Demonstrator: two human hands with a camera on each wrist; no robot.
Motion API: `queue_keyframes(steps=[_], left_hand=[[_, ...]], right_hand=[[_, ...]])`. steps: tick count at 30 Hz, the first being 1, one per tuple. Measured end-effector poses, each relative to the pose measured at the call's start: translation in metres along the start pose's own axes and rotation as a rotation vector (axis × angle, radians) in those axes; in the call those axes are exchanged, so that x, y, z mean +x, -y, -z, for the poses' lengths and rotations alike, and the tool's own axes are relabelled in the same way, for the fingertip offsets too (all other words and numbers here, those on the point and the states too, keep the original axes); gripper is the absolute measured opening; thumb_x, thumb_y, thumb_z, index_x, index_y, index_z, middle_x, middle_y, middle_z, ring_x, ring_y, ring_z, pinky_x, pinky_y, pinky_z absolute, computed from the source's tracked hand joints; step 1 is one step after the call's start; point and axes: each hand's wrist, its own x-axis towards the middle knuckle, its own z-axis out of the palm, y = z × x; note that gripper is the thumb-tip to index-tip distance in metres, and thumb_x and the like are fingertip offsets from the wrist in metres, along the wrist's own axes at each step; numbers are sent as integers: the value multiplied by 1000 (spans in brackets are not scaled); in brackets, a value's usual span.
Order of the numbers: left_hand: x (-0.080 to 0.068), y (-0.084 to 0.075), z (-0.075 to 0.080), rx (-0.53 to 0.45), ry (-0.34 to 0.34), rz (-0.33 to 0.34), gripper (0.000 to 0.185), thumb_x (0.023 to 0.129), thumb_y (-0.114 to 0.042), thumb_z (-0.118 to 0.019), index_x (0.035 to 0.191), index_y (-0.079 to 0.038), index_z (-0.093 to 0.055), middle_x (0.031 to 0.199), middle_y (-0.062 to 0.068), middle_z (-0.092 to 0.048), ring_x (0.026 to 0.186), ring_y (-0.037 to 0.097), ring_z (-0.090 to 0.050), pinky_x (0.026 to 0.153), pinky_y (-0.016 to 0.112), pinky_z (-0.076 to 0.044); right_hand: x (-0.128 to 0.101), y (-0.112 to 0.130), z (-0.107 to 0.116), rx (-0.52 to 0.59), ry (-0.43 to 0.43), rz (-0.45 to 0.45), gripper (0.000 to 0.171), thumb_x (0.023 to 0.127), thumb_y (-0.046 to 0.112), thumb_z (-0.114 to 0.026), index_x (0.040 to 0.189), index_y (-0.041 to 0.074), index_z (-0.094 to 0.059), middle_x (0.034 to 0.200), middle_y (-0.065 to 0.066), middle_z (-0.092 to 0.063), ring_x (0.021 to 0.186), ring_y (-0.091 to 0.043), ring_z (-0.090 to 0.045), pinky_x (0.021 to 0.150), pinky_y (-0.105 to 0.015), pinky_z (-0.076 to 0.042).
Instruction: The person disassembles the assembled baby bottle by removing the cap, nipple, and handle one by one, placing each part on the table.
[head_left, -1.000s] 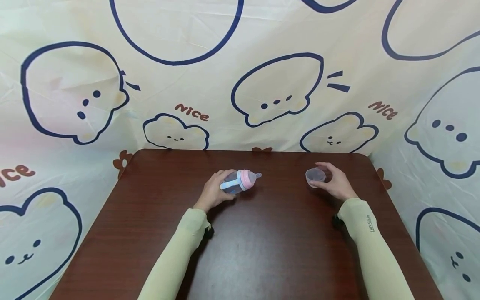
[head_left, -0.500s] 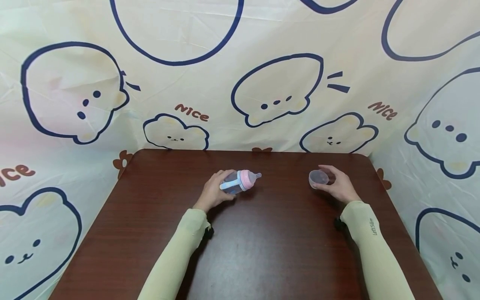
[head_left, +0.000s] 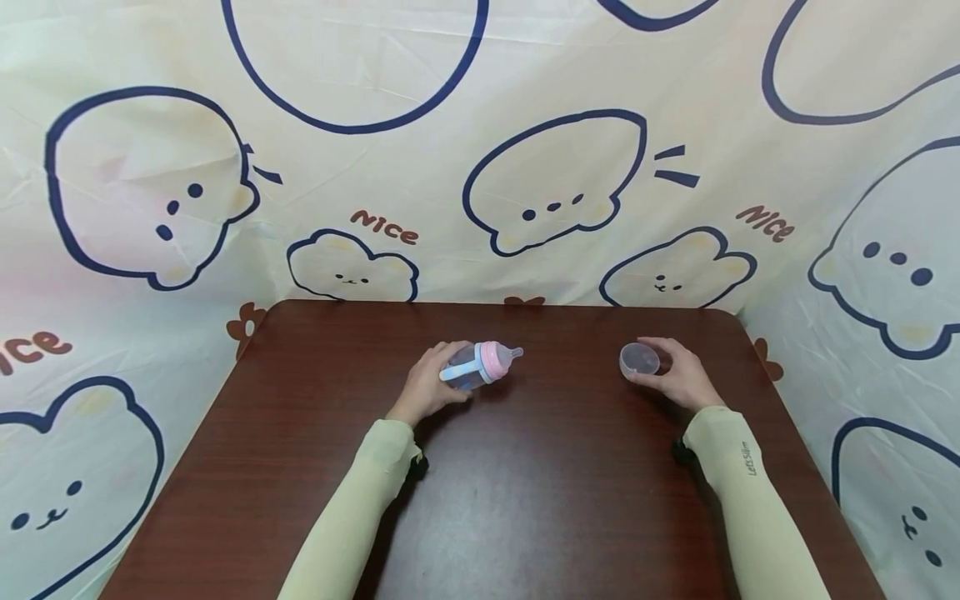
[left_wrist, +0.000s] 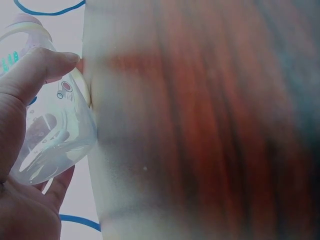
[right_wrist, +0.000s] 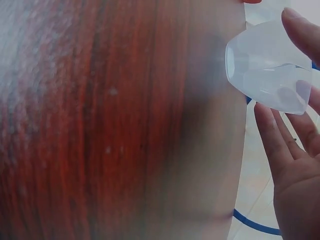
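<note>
The left hand (head_left: 429, 385) curls its grip round a pink-collared bottle (head_left: 480, 363); the right hand (head_left: 678, 377) pinches a clear cap (head_left: 639, 359); the backdrop (head_left: 390, 227) reads "Nice", the right sleeve (head_left: 750, 500) "Let'sSlim"

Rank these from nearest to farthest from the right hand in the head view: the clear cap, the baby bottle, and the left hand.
1. The clear cap, held in the right hand, on the table's right.
2. The baby bottle, mid-table, nipple pointing right.
3. The left hand, gripping the bottle's base, farthest left.
</note>
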Motion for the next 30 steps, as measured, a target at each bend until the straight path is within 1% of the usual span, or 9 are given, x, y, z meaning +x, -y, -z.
queue_keyframes(steps=[4, 7, 11, 17, 19, 24, 27, 30], left_hand=[[1, 0, 2, 8, -5, -9, 86, 66, -14, -98, 141, -30, -58, 128, 5, -62, 119, 29, -55, 100, 57, -48], [1, 0, 3, 8, -7, -13, 86, 67, -14, -98, 141, -29, -57, 128, 6, -62, 119, 30, -54, 100, 58, -49], [1, 0, 3, 1, -14, -7, 86, 66, -14, -98, 141, -29, -57, 128, 6, -61, 119, 30, -54, 99, 58, -49], [-1, 2, -2, 1, -19, -20, 86, 65, -15, -99, 139, -33, -58, 126, 2, -62, 118, 29, -55, 99, 57, -49], [-1, 3, -4, 0, -24, -27, 86, 65, -15, -99, 139, -32, -58, 126, 2, -62, 117, 29, -56, 98, 57, -49], [-1, 1, -2, 6, -18, -16, 86, 65, -15, -99, 139, -32, -58, 126, 2, -62, 118, 29, -55, 99, 57, -49], [-1, 1, -2, 10, -15, -12, 86, 66, -15, -98, 140, -32, -58, 126, 2, -61, 118, 29, -55, 99, 57, -49], [-1, 1, -1, 9, -19, -15, 86, 66, -15, -98, 140, -32, -58, 125, 3, -62, 117, 29, -55, 99, 57, -49]], right_hand=[[2, 0, -1, -6, -8, 16, 80, 82, 37, -89, 149, 12, -52, 147, -23, -49, 127, -42, -53, 108, -61, -45], [3, 1, -1, -2, -8, 11, 80, 81, 35, -89, 148, 13, -52, 148, -22, -49, 128, -41, -52, 109, -61, -45], [3, 3, -1, -4, -2, 8, 81, 82, 38, -88, 149, 12, -50, 150, -23, -48, 129, -43, -52, 110, -62, -44], [-5, 2, -1, 0, 22, -37, 85, 82, 45, -87, 151, 14, -48, 151, -23, -48, 129, -44, -53, 109, -62, -44], [-6, 2, -2, 4, 25, -37, 84, 82, 44, -87, 150, 14, -48, 150, -23, -48, 128, -44, -53, 109, -62, -45], [-6, 4, -4, 7, 28, -38, 82, 82, 40, -88, 149, 15, -49, 149, -22, -49, 129, -44, -54, 109, -62, -45], [-6, 4, -4, 13, 32, -41, 82, 82, 41, -88, 149, 15, -49, 150, -22, -49, 129, -44, -53, 109, -62, -44], [-5, 2, -4, 23, 42, -23, 85, 82, 42, -88, 151, 16, -47, 151, -21, -47, 129, -43, -53, 109, -63, -44]])
